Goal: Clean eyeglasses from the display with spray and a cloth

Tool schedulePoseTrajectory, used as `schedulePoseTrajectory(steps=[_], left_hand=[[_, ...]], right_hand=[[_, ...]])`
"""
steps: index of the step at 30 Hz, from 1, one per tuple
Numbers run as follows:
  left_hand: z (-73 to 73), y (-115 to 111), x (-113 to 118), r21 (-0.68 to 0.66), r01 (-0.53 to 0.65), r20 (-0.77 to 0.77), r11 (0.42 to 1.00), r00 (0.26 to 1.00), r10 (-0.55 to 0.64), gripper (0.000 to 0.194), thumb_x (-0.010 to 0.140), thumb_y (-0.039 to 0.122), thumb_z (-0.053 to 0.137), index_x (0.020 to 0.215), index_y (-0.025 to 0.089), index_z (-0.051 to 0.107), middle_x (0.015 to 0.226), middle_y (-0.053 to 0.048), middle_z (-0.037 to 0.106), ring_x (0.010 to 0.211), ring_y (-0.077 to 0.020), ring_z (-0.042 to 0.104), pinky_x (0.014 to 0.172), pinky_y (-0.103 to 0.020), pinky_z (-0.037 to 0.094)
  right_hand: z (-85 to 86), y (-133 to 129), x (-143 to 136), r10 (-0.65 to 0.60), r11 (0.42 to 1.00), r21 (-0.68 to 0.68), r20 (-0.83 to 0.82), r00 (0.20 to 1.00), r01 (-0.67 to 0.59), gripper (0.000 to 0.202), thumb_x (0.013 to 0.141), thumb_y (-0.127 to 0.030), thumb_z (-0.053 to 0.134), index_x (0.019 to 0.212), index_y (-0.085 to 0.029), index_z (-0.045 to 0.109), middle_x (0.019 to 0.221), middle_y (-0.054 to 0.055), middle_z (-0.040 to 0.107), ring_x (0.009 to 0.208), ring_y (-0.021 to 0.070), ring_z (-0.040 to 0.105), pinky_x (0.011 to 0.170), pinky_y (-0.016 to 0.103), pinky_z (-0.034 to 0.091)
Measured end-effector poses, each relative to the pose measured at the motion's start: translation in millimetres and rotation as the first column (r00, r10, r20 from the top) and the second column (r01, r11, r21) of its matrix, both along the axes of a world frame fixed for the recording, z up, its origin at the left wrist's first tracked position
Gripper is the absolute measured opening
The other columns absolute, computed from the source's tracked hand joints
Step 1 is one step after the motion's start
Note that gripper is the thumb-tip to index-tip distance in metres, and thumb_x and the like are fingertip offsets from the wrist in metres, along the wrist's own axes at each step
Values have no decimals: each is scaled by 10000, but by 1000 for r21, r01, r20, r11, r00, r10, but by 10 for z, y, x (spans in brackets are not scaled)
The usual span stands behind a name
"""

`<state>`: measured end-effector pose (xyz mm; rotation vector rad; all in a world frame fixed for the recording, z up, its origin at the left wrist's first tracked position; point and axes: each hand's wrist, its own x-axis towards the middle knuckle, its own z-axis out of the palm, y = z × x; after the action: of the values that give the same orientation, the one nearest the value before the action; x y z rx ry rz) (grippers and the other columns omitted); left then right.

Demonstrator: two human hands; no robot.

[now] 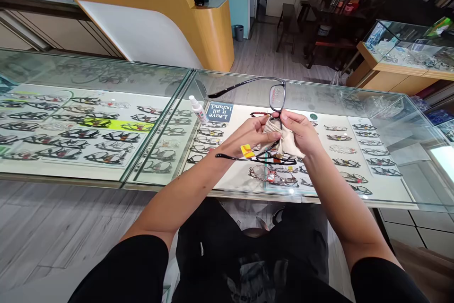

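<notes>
Above the glass counter I hold a pair of dark-framed eyeglasses (277, 97), turned sideways with both temple arms pointing left. A yellow and orange tag (247, 151) hangs on the lower arm. My left hand (260, 134) pinches a pale cloth (289, 142) around the lower lens, which the cloth mostly hides. My right hand (300, 130) closes on the cloth and on the frame near the bridge. The upper lens is uncovered and carries faint reddish print. A white spray bottle (198, 109) stands on the counter glass to the left of my hands.
Rows of eyeglasses (271, 175) lie under the glass countertop (319, 194). Another glass case section (88, 170) with more frames adjoins on the left. Beyond stand a curved yellow desk (213, 33), a small bin (239, 32), a wooden bench (289, 21) and another display case (407, 57).
</notes>
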<state>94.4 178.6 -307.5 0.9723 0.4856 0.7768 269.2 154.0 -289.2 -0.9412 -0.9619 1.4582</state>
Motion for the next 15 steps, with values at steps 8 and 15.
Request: schedulePoseTrajectory(steps=[8, 15], left_hand=[[101, 124, -84, 166, -77, -154, 983, 983, 103, 596, 627, 587, 1006, 849, 117, 713, 715, -5, 675, 582, -79, 542, 535, -208, 371], [127, 472, -396, 201, -290, -42, 935, 952, 305, 538, 666, 575, 994, 770, 168, 657, 588, 39, 538, 482, -69, 439, 467, -224, 345]], right_hand=[[-5, 67, 63, -39, 997, 67, 134, 990, 31, 392, 757, -568, 895, 981, -250, 844, 856, 4, 765, 751, 168, 637, 764, 334, 531], [299, -404, 191, -20, 883, 189, 930, 367, -430, 152, 943, -346, 768, 880, -223, 831, 882, 46, 714, 875, 214, 610, 799, 361, 408]])
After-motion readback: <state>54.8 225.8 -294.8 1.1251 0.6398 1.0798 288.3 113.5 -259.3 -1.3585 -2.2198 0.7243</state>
